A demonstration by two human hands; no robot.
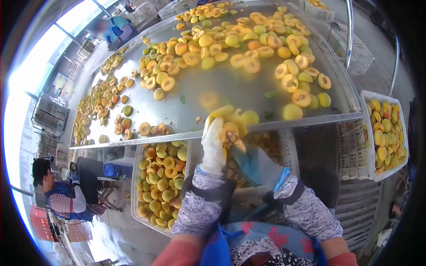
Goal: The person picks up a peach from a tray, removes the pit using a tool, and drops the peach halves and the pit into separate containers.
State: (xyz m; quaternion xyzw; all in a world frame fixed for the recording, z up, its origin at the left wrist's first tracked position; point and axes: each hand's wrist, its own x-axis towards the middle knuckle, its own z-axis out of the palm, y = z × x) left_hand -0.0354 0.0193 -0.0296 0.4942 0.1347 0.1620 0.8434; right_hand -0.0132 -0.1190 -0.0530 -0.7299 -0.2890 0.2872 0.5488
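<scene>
Left hand (213, 147), white-gloved, centre of frame at the near table edge: fingers closed around a fruit half (230, 131), cut face showing. Right hand (259, 166), blue-and-grey glove, just right of and below the fruit half, fingers bent toward it; cannot tell whether it grips anything. Metal table (155, 116) spans the upper frame, bearing many cut yellow-green fruits (208, 42). Crate of fruit halves (139, 177) lower centre-left; second filled crate (355, 150) at right edge. Seated person (66, 199) lower left; another person (119, 31) upper left.
</scene>
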